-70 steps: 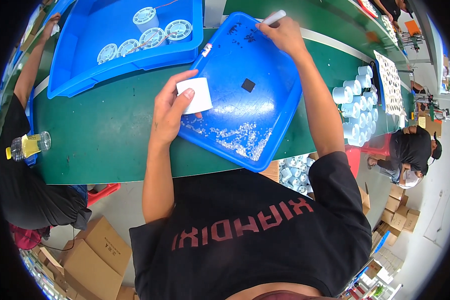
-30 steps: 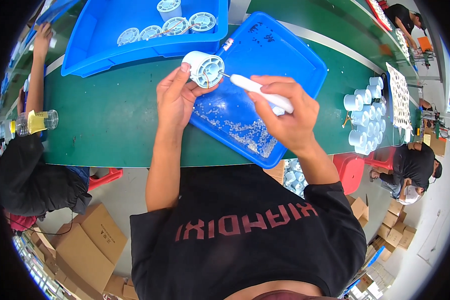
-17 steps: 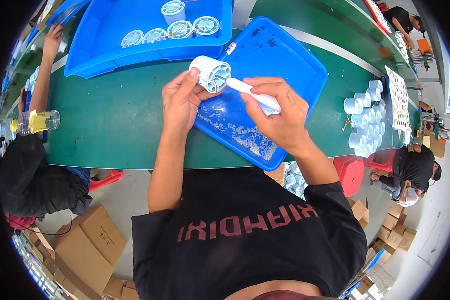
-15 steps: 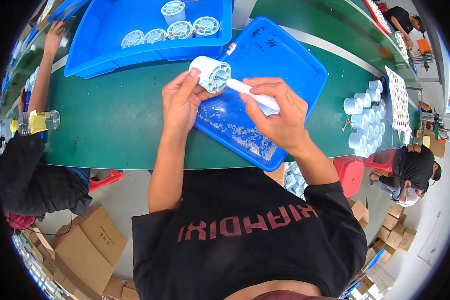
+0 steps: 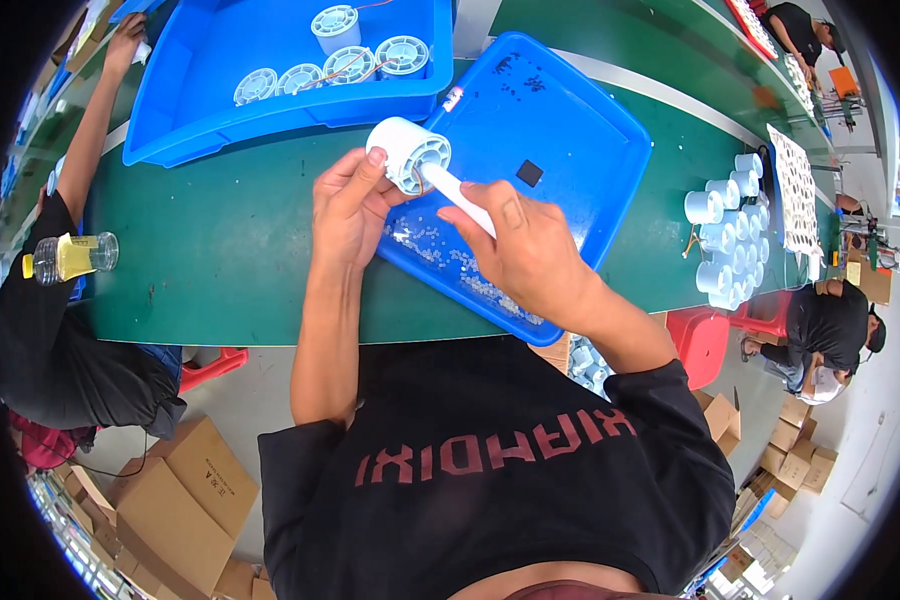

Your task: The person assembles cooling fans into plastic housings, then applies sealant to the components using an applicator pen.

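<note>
My left hand (image 5: 350, 205) is closed round a pale, short plastic cylinder (image 5: 396, 150), its ribbed round end facing right. In my right hand (image 5: 532, 250) is a thick white pen-shaped tool (image 5: 462, 200). The tool's front end meets the middle of the ribbed end; its very tip is hidden there. A thin brownish wire shows at the lower side of that end. Under both hands lies a shallow blue tray (image 5: 595, 165). Small translucent pieces (image 5: 475, 275) are scattered in its near part, a black square (image 5: 529, 173) in its middle, and small black bits (image 5: 518, 75) at its far end.
A deep blue bin (image 5: 200, 135) at the far left holds several similar cylinders with wires. More pale cylinders (image 5: 720, 238) stand grouped on the green table (image 5: 220, 260) at right. A clear bottle (image 5: 78, 255) lies at left, near another person's arm (image 5: 95, 140). A red stool (image 5: 698, 345) stands at right.
The white tool has tilted more upright, its front end now at the middle of the cylinder's end. Both hands shifted slightly left. The black square shows where my right hand covered the tray.
</note>
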{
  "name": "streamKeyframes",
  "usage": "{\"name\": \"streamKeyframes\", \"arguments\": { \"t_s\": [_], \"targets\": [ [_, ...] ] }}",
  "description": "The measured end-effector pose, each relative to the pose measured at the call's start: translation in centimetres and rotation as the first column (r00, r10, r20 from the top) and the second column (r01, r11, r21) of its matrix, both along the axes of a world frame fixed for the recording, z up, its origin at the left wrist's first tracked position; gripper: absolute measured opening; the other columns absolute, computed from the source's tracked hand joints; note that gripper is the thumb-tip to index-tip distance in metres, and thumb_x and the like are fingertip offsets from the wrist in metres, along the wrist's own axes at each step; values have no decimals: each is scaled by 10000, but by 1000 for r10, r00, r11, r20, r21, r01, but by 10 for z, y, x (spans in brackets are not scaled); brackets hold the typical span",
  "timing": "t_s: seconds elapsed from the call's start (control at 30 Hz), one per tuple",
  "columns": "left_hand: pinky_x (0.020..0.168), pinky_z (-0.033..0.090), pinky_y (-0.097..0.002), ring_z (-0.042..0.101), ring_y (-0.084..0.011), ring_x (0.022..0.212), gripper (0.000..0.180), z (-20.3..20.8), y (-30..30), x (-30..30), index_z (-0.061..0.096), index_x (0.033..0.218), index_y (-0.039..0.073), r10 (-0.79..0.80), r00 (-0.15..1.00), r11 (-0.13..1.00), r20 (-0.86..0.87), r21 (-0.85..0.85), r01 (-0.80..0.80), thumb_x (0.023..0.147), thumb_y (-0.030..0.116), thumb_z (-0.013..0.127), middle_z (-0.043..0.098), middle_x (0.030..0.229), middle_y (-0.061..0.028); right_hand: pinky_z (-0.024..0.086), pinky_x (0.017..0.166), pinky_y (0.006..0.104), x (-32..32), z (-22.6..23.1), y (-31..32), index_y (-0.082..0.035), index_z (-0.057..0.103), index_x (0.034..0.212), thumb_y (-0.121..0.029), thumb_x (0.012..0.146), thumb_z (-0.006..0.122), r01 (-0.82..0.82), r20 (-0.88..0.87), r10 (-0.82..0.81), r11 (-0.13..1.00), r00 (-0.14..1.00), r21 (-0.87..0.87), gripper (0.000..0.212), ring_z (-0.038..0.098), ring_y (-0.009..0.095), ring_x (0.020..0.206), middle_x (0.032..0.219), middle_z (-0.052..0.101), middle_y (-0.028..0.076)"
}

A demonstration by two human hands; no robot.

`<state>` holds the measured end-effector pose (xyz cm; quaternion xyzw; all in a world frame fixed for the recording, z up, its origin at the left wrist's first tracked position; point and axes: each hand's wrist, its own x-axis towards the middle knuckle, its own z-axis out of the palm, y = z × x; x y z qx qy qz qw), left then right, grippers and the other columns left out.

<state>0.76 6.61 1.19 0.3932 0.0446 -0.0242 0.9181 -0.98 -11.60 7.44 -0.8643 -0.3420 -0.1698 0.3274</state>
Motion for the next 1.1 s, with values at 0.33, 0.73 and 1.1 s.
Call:
{"name": "streamKeyframes", "arguments": {
  "t_s": [0.33,0.73,1.1],
  "targets": [
    [824,567,-418,671,-263,902,262,-2,2,1,590,1036,-75,7,999,1000,50,5,-7,938,167,564,654,997,-197,483,453,342,3,-4,1,23,495,974,-90,788,747,-1,-32,3,998,999,57,333,635,318,562,785,647,186],
    [904,470,-376,546,-280,1110,699,23,-20,-17,313,1367,-16,246,836,608,490,594,-527,774,-37,683,513,1226,-194,459,583,258,6,30,-44,-18,640,899,-120,714,799,-81,-82,130,893,988,442,264,590,181,649,783,611,85],
    [904,410,-440,548,-347,1117,868,26,-26,-22,301,1361,37,-207,563,90,800,588,-804,614,-92,722,584,1192,-162,484,506,342,-3,9,-20,-107,564,1250,-41,685,653,-114,-112,116,993,987,22,575,595,250,593,759,590,80]
  ]
}}
